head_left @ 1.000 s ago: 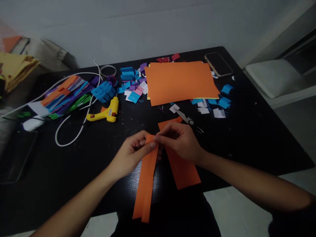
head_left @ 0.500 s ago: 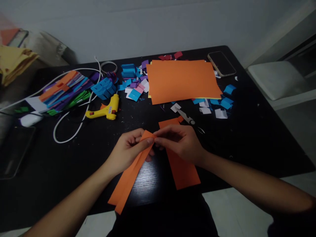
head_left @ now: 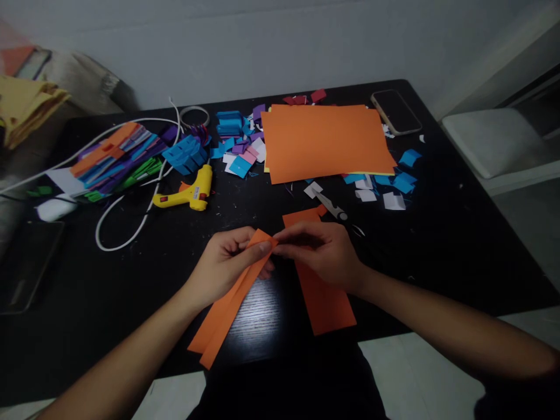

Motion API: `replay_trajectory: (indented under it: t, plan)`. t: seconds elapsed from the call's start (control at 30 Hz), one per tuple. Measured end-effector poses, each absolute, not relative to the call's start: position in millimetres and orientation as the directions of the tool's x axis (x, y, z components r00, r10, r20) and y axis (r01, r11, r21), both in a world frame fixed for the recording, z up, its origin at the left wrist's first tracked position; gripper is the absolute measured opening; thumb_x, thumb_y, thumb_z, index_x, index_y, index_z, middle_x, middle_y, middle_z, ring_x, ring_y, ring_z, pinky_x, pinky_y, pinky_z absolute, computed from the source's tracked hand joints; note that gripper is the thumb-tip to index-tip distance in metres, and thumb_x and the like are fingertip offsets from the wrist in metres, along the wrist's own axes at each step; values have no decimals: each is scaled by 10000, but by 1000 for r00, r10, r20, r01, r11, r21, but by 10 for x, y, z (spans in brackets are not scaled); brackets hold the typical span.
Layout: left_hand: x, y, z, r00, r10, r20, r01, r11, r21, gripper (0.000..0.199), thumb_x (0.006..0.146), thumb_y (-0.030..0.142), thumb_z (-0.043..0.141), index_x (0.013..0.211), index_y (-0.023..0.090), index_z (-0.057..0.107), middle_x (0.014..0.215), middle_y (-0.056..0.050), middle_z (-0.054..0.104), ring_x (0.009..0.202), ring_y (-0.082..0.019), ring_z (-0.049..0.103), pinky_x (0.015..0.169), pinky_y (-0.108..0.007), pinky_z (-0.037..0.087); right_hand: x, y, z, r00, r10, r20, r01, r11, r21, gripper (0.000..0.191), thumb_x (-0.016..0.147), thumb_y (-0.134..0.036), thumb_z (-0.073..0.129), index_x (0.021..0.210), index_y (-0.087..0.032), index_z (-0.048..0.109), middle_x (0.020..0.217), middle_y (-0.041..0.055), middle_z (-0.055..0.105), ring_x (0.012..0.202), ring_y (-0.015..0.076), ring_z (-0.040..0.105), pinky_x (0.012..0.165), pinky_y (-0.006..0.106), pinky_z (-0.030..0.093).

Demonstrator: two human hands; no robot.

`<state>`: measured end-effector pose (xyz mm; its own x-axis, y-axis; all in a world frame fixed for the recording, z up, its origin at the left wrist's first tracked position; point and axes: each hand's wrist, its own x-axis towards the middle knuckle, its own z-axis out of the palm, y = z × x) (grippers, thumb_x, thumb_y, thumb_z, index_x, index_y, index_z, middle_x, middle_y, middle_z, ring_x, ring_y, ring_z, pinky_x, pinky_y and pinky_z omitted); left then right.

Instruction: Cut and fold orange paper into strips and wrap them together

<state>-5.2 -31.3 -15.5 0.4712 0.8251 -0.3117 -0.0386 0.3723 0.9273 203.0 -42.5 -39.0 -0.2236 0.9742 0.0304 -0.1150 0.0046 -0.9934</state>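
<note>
A folded orange paper strip [head_left: 234,306] slants from the near edge of the table up to my hands. My left hand [head_left: 230,259] is closed on its upper part, thumb on top and fingers beneath. At the strip's upper corner, the thumb and fingertips of my right hand [head_left: 326,254] pinch the paper. Under my right hand lies a flat orange paper piece [head_left: 330,306] on the black table, partly covered by the hand. Scissors [head_left: 332,209] lie just beyond, their handles hard to see against the dark top.
Orange sheets [head_left: 328,143] are stacked at the back among small coloured paper pieces [head_left: 405,182]. A yellow glue gun [head_left: 188,195], a white cable [head_left: 100,224] and bundled paper strips [head_left: 116,157] occupy the left. One phone [head_left: 396,112] rests at the back right.
The lower end of the orange strip has swung slightly left and up. Both hands keep their grip at nearly the same place, and the view has shifted a little.
</note>
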Motion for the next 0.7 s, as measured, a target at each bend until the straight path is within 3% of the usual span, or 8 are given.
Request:
replay_trajectory:
  t: [0.4,0.7]
  plan:
    - [-52,-287,-137,499,839,-218,1,251,968,193,952,207,718,773,135,725,665,-7,716,631,-96,673,638,-184,558,2037,-431,-416,-219,967,127,-92,109,-990,142,821,-172,876,923,-264,841,871,-15,817,824,139,769,757,237,605]
    - [-110,-266,-190,512,813,-278,-18,333,943,161,921,264,771,814,147,739,718,-4,715,621,-97,660,608,-202,564,2042,-430,-401,-228,966,119,-88,101,-991,137,819,-161,873,912,-257,839,863,-13,819,806,141,775,746,237,615]
